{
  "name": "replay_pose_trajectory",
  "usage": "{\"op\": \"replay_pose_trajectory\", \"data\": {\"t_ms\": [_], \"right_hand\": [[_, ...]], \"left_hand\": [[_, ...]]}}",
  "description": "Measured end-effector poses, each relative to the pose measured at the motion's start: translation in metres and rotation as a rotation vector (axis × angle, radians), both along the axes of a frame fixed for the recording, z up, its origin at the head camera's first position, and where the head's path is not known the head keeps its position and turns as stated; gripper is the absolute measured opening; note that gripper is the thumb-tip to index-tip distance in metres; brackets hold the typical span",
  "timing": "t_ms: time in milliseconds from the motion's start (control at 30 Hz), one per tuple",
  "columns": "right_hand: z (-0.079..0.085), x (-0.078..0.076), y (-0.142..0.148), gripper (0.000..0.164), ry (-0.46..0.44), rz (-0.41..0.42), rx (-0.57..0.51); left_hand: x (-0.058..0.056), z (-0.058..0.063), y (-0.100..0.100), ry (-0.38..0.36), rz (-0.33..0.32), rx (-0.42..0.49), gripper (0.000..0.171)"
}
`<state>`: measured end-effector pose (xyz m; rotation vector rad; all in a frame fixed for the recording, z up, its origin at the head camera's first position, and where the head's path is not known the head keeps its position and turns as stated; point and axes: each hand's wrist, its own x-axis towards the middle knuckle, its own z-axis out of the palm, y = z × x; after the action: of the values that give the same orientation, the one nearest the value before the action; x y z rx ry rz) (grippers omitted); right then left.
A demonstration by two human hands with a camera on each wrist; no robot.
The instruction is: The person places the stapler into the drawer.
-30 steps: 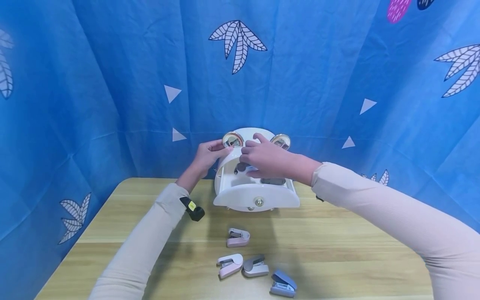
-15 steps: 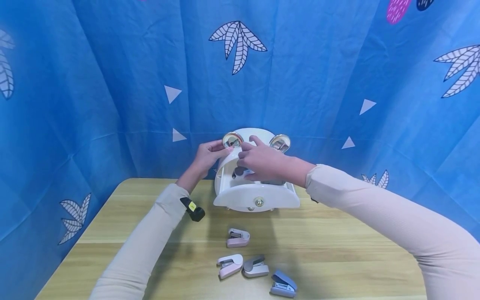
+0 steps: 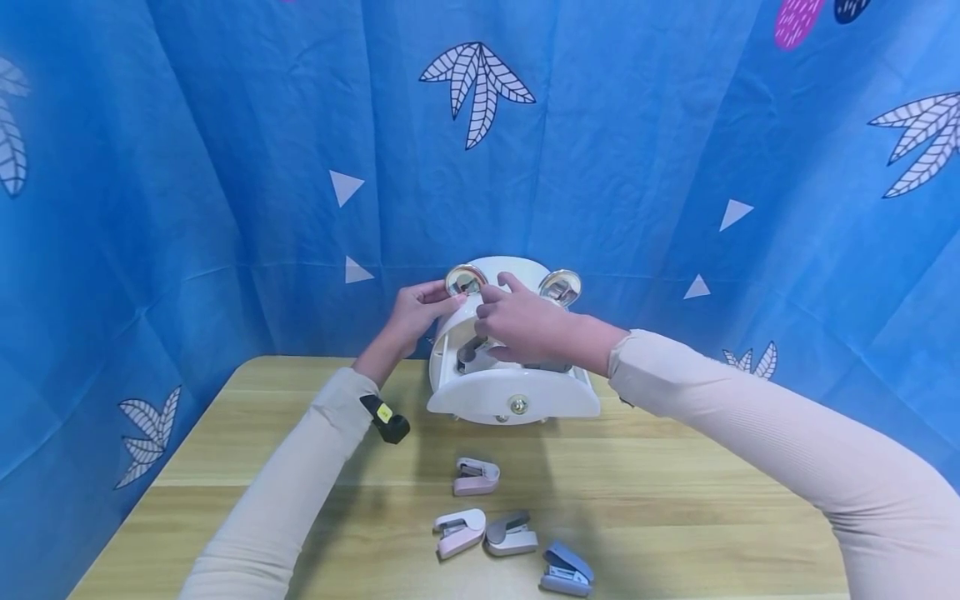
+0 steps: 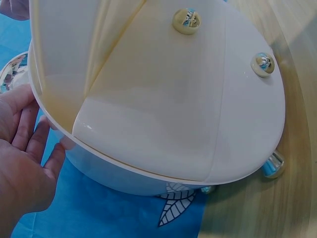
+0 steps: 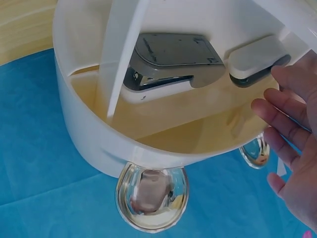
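Note:
A white rounded storage box point(image 3: 452, 333) with gold, ear-like discs stands at the table's back, its drawer point(image 3: 480, 385) pulled out. My left hand point(image 3: 414, 315) holds the box's upper left rim, thumb in front and fingers behind, beside the left gold disc point(image 3: 466, 280). Over the drawer hovers my right hand point(image 3: 525, 321), fingers loosely bent. In the right wrist view its fingertips point(image 5: 280, 74) are close to a white-and-dark stapler point(image 5: 255, 58); whether they touch it is unclear. Left of that, a grey-topped stapler point(image 5: 173, 62) lies in the drawer. My right hand hides part of the drawer in the head view.
On the wooden table point(image 3: 675, 467) in front of the box lie a pink stapler point(image 3: 476, 477), a pink-and-white stapler point(image 3: 460, 532), a grey-and-white stapler point(image 3: 512, 533) and a blue stapler point(image 3: 567, 570). A blue patterned curtain point(image 3: 637, 167) hangs close behind the box.
The stapler under my right hand has turned and come down into the drawer's left part. My right hand has shifted slightly left. My left hand keeps its place on the box.

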<state>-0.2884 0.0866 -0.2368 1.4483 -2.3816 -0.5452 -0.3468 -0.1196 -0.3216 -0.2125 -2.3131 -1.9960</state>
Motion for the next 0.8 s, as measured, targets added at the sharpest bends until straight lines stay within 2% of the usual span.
{"op": "replay_pose_trajectory", "data": {"t_ms": [433,633,800], "right_hand": [[0.008,0.005,0.0,0.023,-0.051,-0.002,-0.024],[0.014,0.014,0.009,0.015,-0.043,0.072,-0.124],[0.012,0.023,0.02,0.014,-0.08,0.108,-0.247]], "left_hand": [[0.002,0.002,-0.002,-0.02,-0.004,0.0,0.05],[0.001,0.002,-0.002,-0.012,-0.007,0.02,0.049],[0.001,0.001,-0.001,-0.012,-0.009,0.023,0.049]]}}
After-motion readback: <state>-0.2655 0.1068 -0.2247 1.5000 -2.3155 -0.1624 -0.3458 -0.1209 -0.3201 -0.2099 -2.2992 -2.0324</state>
